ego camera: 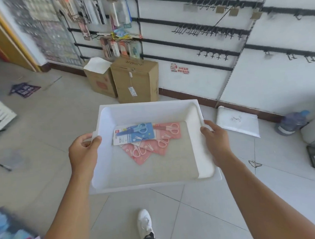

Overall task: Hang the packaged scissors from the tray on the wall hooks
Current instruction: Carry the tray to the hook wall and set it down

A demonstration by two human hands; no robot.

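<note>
I hold a white plastic tray [148, 110] in front of me, above the tiled floor. My left hand [83, 151] grips its left rim and my right hand [216, 143] grips its right rim. In the tray lies a blue packaged scissors [133, 132] on top of several pink packaged scissors [154, 145], all flat and overlapping. On the white wall ahead run black rails with rows of bare black wall hooks [208, 30]. More hooks [213, 55] sit lower on the wall.
Two cardboard boxes [134, 80] stand against the wall ahead. Hanging stationery [95, 14] fills the hooks at upper left. A white padded envelope [238, 122] and a water jug [291, 123] lie on the floor at right. My white shoe [144, 223] shows below.
</note>
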